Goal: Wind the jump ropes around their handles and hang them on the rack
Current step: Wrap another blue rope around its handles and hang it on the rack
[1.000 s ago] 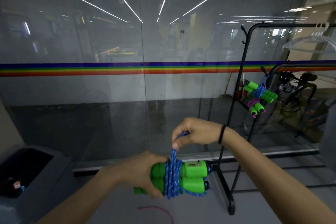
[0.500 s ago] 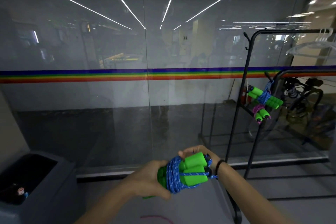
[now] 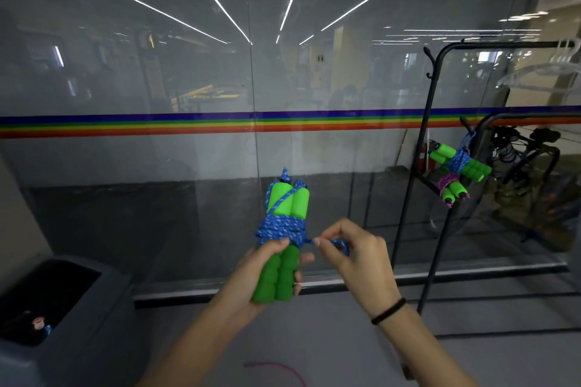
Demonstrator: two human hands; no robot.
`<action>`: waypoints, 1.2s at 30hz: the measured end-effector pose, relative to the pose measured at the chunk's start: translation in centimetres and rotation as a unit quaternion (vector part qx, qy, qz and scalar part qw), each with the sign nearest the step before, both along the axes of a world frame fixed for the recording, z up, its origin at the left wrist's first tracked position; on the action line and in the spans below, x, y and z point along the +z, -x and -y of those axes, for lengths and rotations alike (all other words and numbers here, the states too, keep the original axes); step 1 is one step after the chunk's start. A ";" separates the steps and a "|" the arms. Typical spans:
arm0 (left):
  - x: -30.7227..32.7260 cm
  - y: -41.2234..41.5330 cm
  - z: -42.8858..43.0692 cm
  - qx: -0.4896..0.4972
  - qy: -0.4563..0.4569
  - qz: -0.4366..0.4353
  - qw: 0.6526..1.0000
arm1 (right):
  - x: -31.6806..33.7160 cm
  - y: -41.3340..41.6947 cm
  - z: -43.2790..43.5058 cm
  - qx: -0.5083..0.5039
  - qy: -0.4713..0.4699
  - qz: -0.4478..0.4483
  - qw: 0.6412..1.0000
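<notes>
My left hand point(image 3: 251, 280) grips the lower end of two green foam handles point(image 3: 284, 229), held upright side by side. Blue rope point(image 3: 279, 231) is wound tightly around their middle, and one strand crosses the upper half. My right hand point(image 3: 355, 253) pinches a small loop of that blue rope just right of the winding. On the black rack point(image 3: 412, 185) at the right hang two wound ropes: a green-handled one bound in blue point(image 3: 459, 162) and, below it, one bound in pink point(image 3: 451, 187).
A glass wall with a rainbow stripe point(image 3: 220, 124) stands straight ahead. A grey bin point(image 3: 63, 314) sits at the lower left. A pink rope point(image 3: 276, 369) lies on the floor near my feet. Bicycles point(image 3: 528, 151) stand behind the rack.
The handle bundle has turned from lying sideways to standing upright. My right hand came out from behind it and now pulls a rope loop out to the right.
</notes>
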State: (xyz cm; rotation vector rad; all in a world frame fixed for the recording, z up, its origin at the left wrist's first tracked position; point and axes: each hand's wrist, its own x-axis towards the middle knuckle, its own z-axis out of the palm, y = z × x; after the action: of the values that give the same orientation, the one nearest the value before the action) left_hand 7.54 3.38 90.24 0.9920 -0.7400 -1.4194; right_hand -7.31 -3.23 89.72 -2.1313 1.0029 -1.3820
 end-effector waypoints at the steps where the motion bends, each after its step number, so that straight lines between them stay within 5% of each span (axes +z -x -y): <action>1: 0.3 0.2 -0.1 0.002 0.006 0.002 1.000 | 0.4 0.0 -0.4 -0.006 0.035 -0.007 0.999; 6: 1.2 0.8 -0.7 -0.013 0.035 0.027 0.999 | 2.1 -0.4 -2.1 0.013 0.134 0.015 0.991; 12: 2.7 0.9 -1.7 -0.012 0.093 0.048 0.994 | 3.4 0.0 -3.4 0.111 0.137 0.031 0.984; 24: 3.1 2.3 -2.5 -0.010 0.132 0.075 0.988 | 4.7 0.5 -3.9 0.059 0.158 0.139 0.976; 36: 3.1 2.1 -2.3 -0.021 0.113 0.101 0.988 | 6.4 1.4 -3.1 0.086 0.165 -0.043 0.982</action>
State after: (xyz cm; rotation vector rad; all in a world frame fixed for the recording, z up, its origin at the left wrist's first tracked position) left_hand 5.47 5.72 93.31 0.9537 -1.0533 -1.2497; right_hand -8.71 -0.18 96.14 -2.4699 0.6328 -1.4632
